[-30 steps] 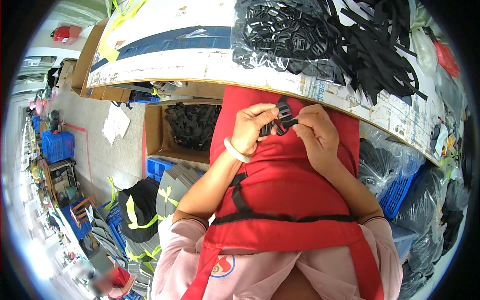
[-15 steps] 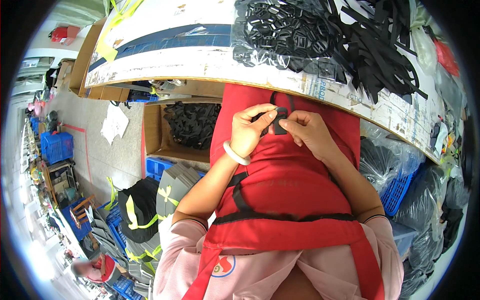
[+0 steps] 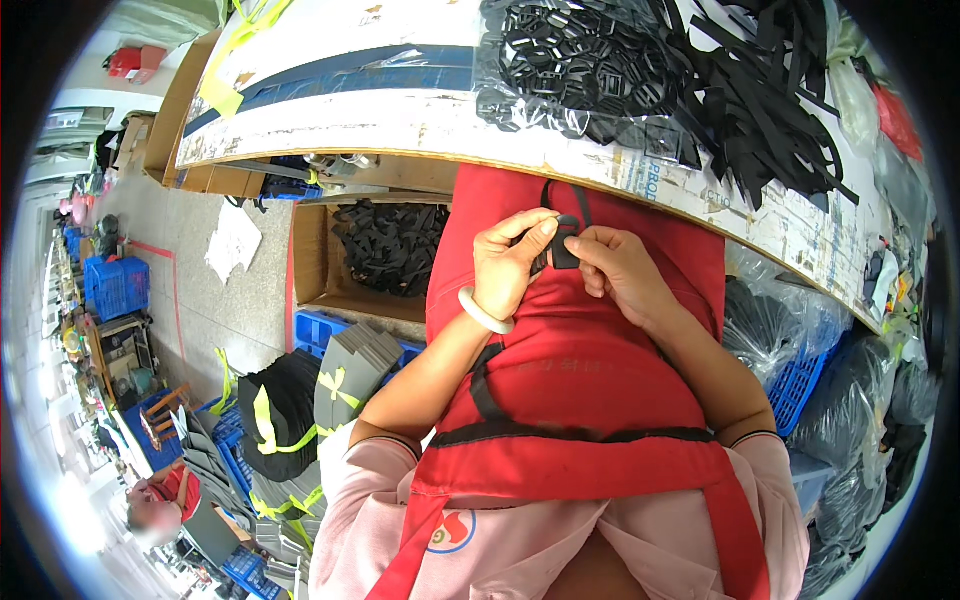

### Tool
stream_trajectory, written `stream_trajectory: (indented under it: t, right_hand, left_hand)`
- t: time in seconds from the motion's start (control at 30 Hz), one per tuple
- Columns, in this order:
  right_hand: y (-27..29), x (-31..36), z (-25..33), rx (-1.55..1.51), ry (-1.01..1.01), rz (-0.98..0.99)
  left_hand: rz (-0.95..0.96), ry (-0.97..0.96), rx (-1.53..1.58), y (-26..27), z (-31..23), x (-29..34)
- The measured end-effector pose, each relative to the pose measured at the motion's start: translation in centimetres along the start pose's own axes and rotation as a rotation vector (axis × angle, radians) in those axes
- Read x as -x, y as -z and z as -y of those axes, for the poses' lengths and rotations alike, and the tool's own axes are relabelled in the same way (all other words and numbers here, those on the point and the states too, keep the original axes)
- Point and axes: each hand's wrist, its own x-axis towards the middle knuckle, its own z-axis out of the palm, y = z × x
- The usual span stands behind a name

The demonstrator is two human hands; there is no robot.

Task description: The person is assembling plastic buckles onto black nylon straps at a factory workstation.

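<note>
Above the red apron [image 3: 580,380] on my lap, my left hand [image 3: 505,265] pinches a black plastic buckle [image 3: 567,222] between thumb and fingers. A short piece of black webbing strap [image 3: 563,255] hangs at the buckle, and it looks threaded through it. My right hand [image 3: 622,265] is closed on the strap's right edge with thumb and forefinger. My fingers cover part of the buckle. On the table ahead, black buckles [image 3: 585,70] are heaped on clear plastic, beside a pile of cut black straps [image 3: 765,125].
The white worn table [image 3: 400,130] crosses in front of me. Left of my lap stands a cardboard box [image 3: 310,255] of black strap pieces. Bundles of grey sheets [image 3: 355,370] with yellow ties lie lower left. A blue crate [image 3: 800,385] and plastic bags stand right. Another person [image 3: 175,490] sits far left.
My hands keep their grip on the buckle and strap, with only a slight shift. The view has drifted slightly, and the person at far left has changed posture.
</note>
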Motion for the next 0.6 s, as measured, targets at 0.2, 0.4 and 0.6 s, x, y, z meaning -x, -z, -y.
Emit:
stream_trajectory:
  t: [0.2, 0.4, 0.6]
  right_hand:
    - [-0.2, -0.5, -1.0, 0.074, 0.149, -0.066]
    - [0.8, -1.3, -1.0, -0.14, 0.012, 0.143]
    - [1.4, -4.5, -0.4, 0.196, 0.315, 0.065]
  left_hand:
    - [0.068, 0.016, -0.019, 0.1, -0.3, 0.1]
    - [0.236, -0.074, -0.077, 2.2, -0.6, -0.2]
    - [0.287, -0.044, -0.296, 5.6, -5.5, 1.9]
